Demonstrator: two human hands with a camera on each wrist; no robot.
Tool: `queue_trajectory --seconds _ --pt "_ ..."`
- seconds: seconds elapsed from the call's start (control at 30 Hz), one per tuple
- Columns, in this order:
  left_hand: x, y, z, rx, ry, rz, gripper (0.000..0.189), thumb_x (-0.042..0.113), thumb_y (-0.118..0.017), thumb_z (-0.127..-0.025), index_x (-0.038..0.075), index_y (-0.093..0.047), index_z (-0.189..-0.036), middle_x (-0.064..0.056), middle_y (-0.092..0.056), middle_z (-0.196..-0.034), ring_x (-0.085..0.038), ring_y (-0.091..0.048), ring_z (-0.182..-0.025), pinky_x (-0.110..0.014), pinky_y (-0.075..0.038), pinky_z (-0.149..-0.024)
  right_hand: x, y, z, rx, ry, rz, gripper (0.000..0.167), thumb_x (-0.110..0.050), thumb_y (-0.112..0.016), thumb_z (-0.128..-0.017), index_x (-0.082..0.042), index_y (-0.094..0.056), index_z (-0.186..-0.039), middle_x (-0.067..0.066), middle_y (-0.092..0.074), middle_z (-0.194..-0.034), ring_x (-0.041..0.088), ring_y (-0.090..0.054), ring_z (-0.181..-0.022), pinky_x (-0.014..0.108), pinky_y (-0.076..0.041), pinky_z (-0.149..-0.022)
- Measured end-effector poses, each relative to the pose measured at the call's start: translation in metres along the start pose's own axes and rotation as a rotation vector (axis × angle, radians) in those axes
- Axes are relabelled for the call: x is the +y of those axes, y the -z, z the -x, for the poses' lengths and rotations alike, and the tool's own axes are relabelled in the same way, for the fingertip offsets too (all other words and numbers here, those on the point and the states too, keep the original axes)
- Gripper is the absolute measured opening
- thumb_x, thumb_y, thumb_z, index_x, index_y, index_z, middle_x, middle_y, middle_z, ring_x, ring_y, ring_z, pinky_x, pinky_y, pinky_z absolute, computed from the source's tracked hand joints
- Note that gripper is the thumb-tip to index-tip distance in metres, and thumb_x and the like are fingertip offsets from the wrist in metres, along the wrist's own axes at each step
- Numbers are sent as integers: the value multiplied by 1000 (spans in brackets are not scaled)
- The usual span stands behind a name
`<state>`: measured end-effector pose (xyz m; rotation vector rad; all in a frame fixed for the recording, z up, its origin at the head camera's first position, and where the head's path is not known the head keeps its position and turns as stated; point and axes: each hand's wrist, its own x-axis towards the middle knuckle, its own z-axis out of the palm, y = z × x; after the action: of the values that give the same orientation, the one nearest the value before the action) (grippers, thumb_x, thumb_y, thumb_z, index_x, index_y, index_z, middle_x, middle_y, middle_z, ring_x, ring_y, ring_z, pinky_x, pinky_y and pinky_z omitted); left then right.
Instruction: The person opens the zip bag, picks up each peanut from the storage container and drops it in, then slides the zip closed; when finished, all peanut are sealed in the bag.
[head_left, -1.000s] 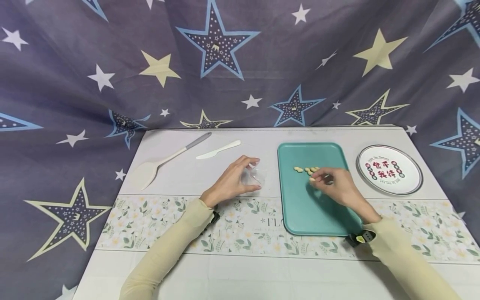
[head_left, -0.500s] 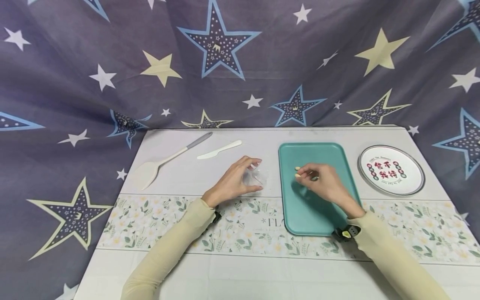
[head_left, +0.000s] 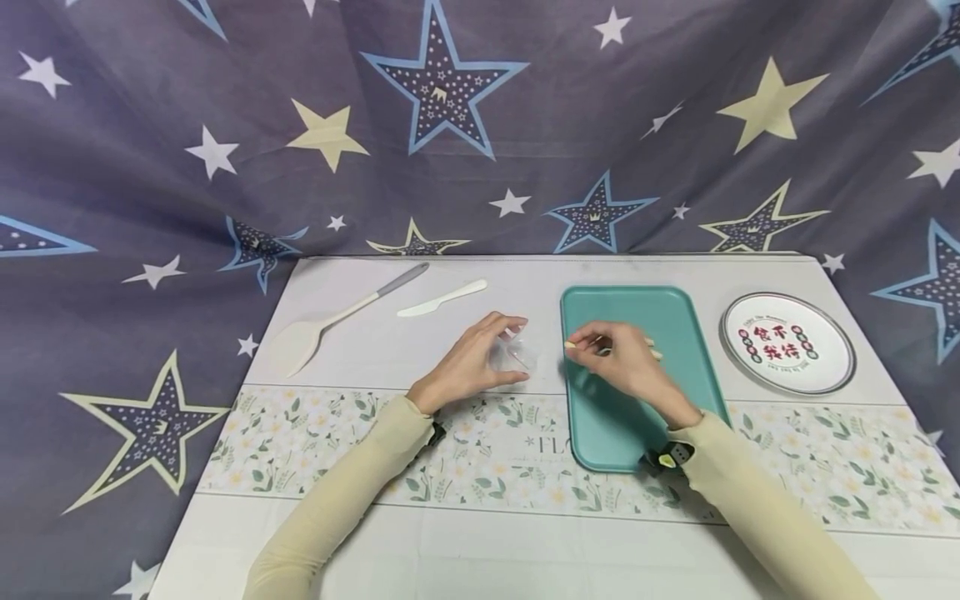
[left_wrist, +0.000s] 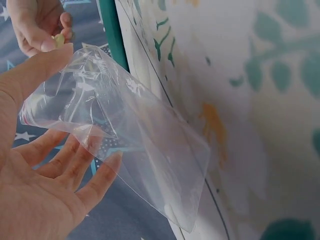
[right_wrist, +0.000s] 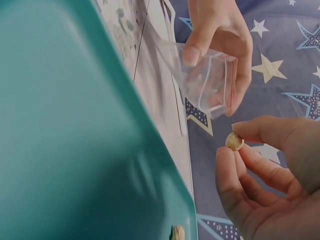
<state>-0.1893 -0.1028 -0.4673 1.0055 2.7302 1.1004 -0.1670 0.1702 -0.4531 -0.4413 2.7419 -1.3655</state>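
Observation:
My left hand holds a clear zip bag between thumb and fingers, its mouth spread and facing my right hand. In the right wrist view the bag's red-edged zip strip shows beside the left thumb. My right hand pinches a peanut between thumb and fingertips, over the left edge of the green tray. Several other peanuts lie on the tray, mostly hidden behind my right hand. The right fingertips are a short way from the bag's mouth.
A white spatula with a grey handle end lies at the far left of the table. Near it is a white plastic knife. A round white plate with red lettering sits right of the tray. A star-patterned cloth hangs behind.
My right hand has moved left across the tray with the pinched peanut, toward the bag. My left hand keeps holding the bag in nearly the same place.

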Motion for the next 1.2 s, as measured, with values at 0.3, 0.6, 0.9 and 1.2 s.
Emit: queue_trajectory --seconds 0.3,0.6,0.9,1.2 --pt "2 -1 0 -6 3 3 81 31 -92 -80 11 -54 -148 -10 -63 -135 -23 -65 -116 -41 -57 -102 -15 -16 -11 -15 68 -36 11 -13 -79 -93 -9 -79 -103 8 -78 -90 19 -72 -80 28 -61 -72" --pt "5 -5 -2 -2 -18 33 80 26 -92 -80 6 -54 -147 -11 -62 -137 -25 -64 -117 -44 -56 -103 -25 -28 -16 -29 87 -73 9 -14 -79 -93 -10 -79 -101 7 -78 -88 17 -72 -79 25 -60 -71" --pt "6 -8 -2 1 -13 45 79 24 -93 -80 5 -55 -147 -13 -62 -137 -26 -64 -116 -46 -56 -103 -25 -35 -16 -37 73 -101 9 -13 -80 -93 -12 -80 -102 6 -79 -89 16 -72 -79 36 -62 -77" --pt "7 -8 -4 -1 -21 31 78 25 -91 -81 6 -54 -147 -12 -62 -137 -26 -64 -118 -45 -57 -102 -28 -36 -12 -93 59 -99 9 -14 -77 -95 -13 -80 -103 6 -79 -92 18 -72 -82 27 -61 -70"
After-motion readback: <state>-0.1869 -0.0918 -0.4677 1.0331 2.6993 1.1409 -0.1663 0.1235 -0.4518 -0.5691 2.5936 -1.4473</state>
